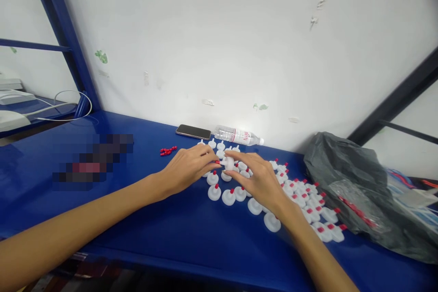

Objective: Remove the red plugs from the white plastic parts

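My left hand [186,168] pinches a small red tip cap [217,162] between thumb and fingers. It meets the narrow spout of a white plastic nozzle lid [229,163], which my right hand [262,178] grips by its wide base. Whether the cap is seated on the spout is hard to make out. Under and around my hands stand several more white nozzle lids; those in front, like one nozzle lid [214,193], wear red tips, while a back-row lid [221,145] has a bare spout. Loose red tip caps [167,151] lie in a small pile left of my left hand.
A dark phone [193,132] and a clear water bottle [237,135] lie along the wall. Several red-tipped lids [311,200] spread right of my right arm, beside a dark plastic bag [345,169] and a clear bag with red pieces [359,207]. The blue table [143,232] carries everything.
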`<move>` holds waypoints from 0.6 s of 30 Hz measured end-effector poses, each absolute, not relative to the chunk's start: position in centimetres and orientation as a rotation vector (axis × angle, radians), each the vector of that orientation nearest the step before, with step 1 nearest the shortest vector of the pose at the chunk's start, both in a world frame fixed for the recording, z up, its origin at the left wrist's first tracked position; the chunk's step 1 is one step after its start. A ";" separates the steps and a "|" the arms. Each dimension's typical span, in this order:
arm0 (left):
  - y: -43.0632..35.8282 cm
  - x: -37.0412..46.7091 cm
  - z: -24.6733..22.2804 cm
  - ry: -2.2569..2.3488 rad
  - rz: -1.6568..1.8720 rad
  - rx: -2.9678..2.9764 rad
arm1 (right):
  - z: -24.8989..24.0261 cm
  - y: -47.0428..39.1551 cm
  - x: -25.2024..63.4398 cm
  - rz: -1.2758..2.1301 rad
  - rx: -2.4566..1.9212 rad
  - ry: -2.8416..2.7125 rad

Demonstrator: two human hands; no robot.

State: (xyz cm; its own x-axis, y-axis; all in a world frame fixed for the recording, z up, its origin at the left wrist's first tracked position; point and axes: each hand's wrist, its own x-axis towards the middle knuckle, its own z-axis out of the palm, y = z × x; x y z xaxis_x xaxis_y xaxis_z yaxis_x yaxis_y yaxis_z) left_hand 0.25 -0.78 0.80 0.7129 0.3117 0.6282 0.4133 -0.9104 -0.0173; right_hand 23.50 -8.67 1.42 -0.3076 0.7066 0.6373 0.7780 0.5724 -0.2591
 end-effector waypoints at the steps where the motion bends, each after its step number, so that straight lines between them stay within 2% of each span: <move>1: -0.8 0.3 0.9 -0.583 -0.892 -2.742 | 1.5 -8.8 23.4 -0.105 -1.180 -2.053; 4: -1.2 0.4 1.2 -0.600 -0.809 -2.742 | 2.1 -9.0 23.0 0.040 -1.159 -1.959; 9: -2.0 0.7 1.1 -0.671 -0.984 -2.936 | 2.9 -9.2 22.3 0.282 -1.143 -1.840; 18: -1.8 0.7 0.7 -0.614 -1.138 -3.026 | 2.6 -9.4 22.2 0.174 -1.106 -1.883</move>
State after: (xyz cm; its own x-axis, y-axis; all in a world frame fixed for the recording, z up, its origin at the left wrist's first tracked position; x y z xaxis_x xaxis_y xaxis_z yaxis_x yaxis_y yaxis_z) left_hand 0.69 -1.84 0.72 0.6927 0.3928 0.6049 0.2902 -0.9196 0.2649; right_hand 22.17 -9.42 2.63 -0.1776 0.7509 0.6361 0.6213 0.5868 -0.5192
